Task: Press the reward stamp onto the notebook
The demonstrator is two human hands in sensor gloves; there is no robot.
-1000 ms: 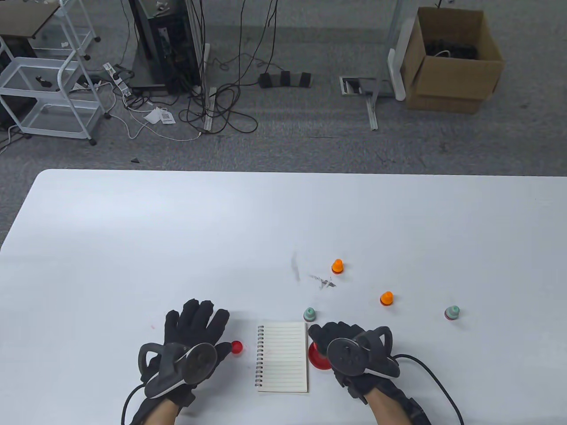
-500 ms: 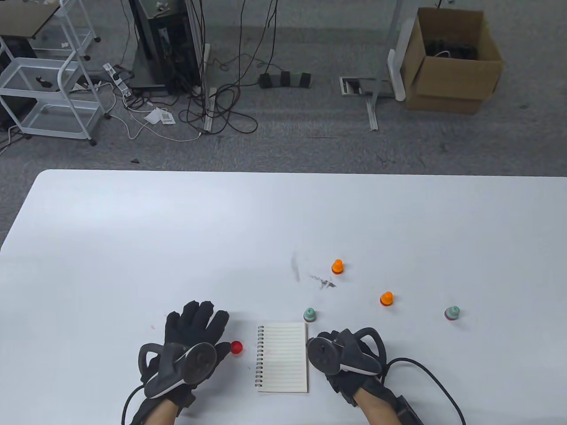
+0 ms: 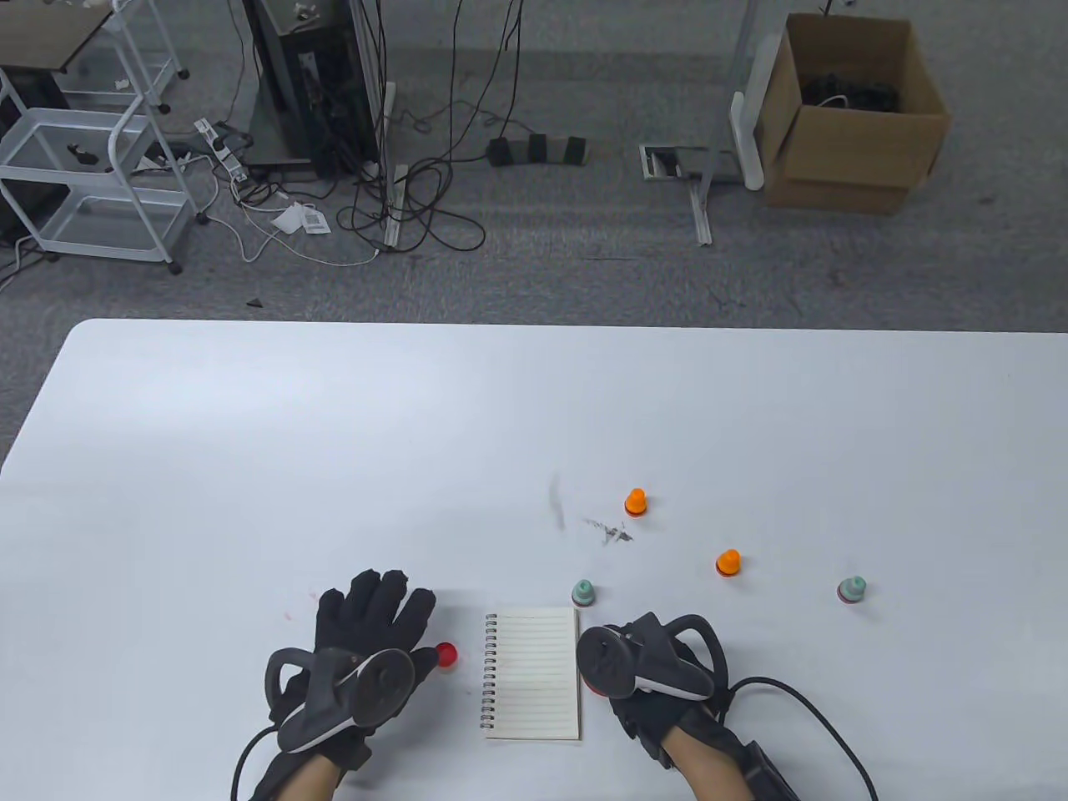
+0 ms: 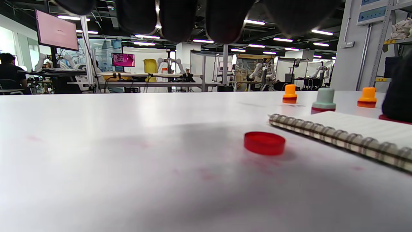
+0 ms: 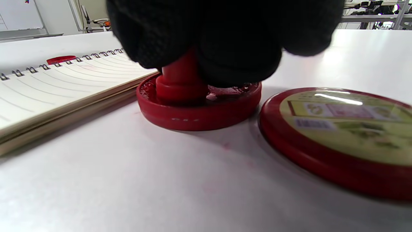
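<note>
A spiral-bound lined notebook (image 3: 532, 672) lies open near the table's front edge; it also shows in the left wrist view (image 4: 354, 132) and the right wrist view (image 5: 54, 83). My right hand (image 3: 647, 667) is just right of the notebook and grips a red stamp (image 5: 180, 80), which stands in a red ink pad (image 5: 199, 108). The pad's lid (image 5: 344, 135) lies beside it. My left hand (image 3: 367, 647) rests flat on the table left of the notebook, fingers spread, holding nothing. A small red cap (image 3: 447, 655) lies between my left hand and the notebook, also in the left wrist view (image 4: 264, 142).
Other stamps stand on the table beyond the notebook: two orange ones (image 3: 636, 501) (image 3: 728, 562) and two pale green ones (image 3: 582, 592) (image 3: 851, 589). Grey smudges (image 3: 609, 530) mark the table top. The white table (image 3: 334, 434) spreads far behind.
My right hand rolled over and shifted slightly left and down over the ink pad, which is now hidden beneath it in the table view. My left hand barely moved.
</note>
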